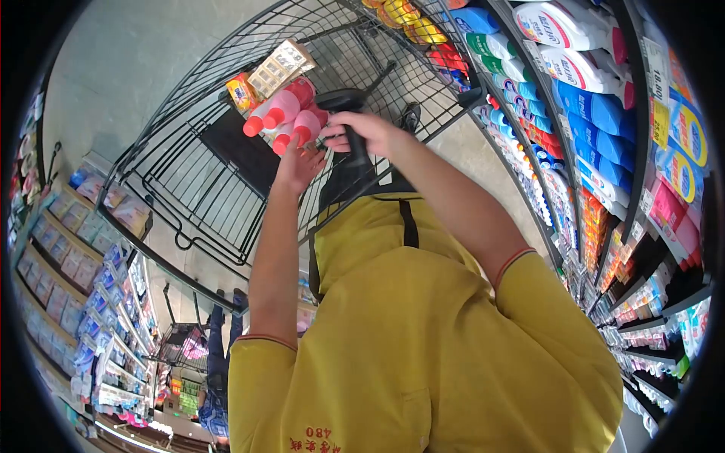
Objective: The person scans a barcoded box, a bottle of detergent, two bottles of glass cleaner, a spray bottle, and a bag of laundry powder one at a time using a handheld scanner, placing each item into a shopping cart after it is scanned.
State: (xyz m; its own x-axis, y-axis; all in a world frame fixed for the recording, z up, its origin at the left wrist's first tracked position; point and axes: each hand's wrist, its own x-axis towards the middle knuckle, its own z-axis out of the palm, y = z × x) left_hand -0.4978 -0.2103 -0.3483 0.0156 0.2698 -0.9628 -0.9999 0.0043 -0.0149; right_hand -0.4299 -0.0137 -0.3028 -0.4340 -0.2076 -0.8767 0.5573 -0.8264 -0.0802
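Observation:
My right hand [364, 134] is wrapped round the handle of a black handheld barcode scanner [340, 100], whose head points toward the left over the shopping cart. Lower and to the left, my left hand [300, 164] is raised with its fingers apart, fingertips right at the red caps of several pink bottles [285, 104]. The bottles lie bunched together, caps toward me, over the wire shopping cart [189, 162]. Just behind them are a beige box with rows of pictures [281, 69] and a small orange-yellow packet [242, 92].
Shelves of detergent bottles [596, 151] run close along my right side. Yellow packs [408, 21] stand beyond the cart. On the left are shelves of packaged goods [64, 249]. Another person's legs [217, 340] and a second cart [183, 343] show at the lower left.

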